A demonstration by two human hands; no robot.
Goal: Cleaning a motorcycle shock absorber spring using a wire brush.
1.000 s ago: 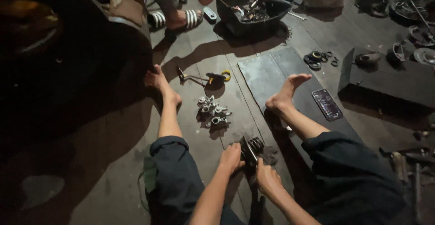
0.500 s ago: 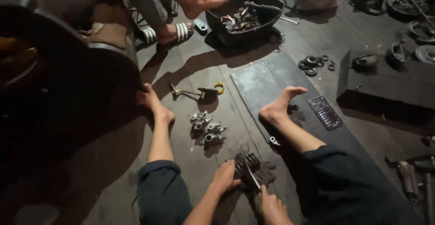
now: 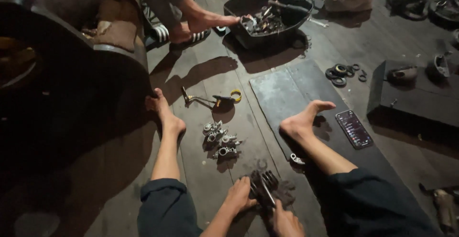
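In the head view, a dark toothed metal part (image 3: 266, 188) is held down on the floor between the outstretched legs: the left hand (image 3: 241, 195) is clamped on its left side, and the right hand (image 3: 285, 222) is closed around a thin tool (image 3: 267, 197) laid across it. The part is judged heavy, rigid and probably greasy, best gripped at its outer edges. A cluster of small metal castings (image 3: 220, 140) lies just ahead.
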